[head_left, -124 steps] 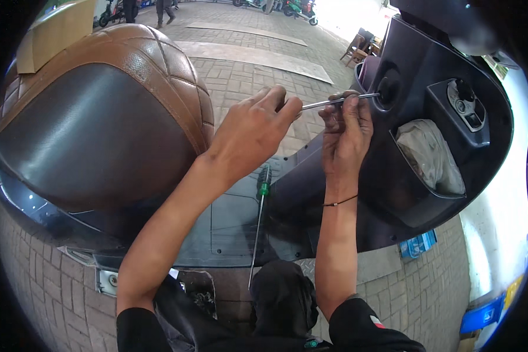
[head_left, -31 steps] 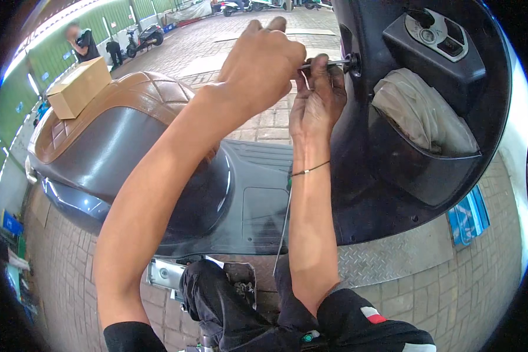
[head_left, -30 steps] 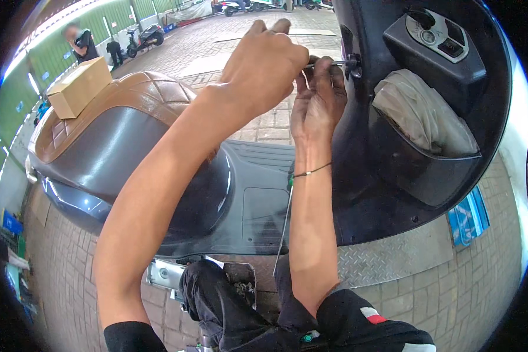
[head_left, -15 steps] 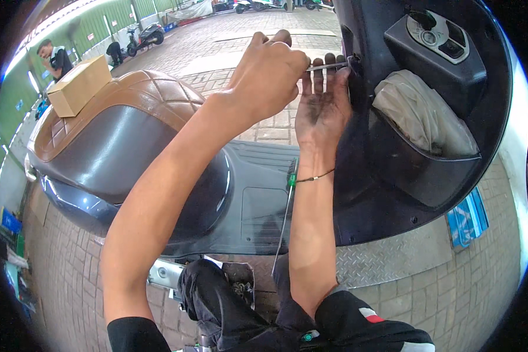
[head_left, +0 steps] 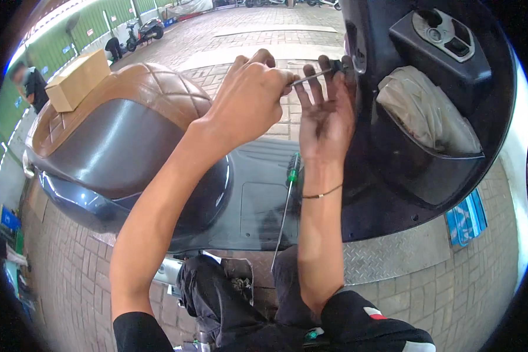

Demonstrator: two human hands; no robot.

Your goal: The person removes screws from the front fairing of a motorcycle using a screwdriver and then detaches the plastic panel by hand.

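Note:
My left hand is closed around a screwdriver; its handle is hidden in the fist and its thin metal shaft points right, across the fingers of my right hand. At the shaft's far end is a small black piece, too small to name. My right hand is palm toward me with dark smudges on it, its thumb and forefinger around that piece and the other fingers raised. Both hands are beside the edge of the scooter's dark front panel. A second screwdriver with a green handle lies on the footboard.
The scooter's brown quilted seat bears a cardboard box at the left. A plastic-wrapped bundle fills the panel's pocket. A blue bag rests on the paving at the right. A person stands at the far left.
The shaft's tip and the small black piece have come away from the panel's edge to the left. My left hand has shifted left and down; the right hand has turned slightly.

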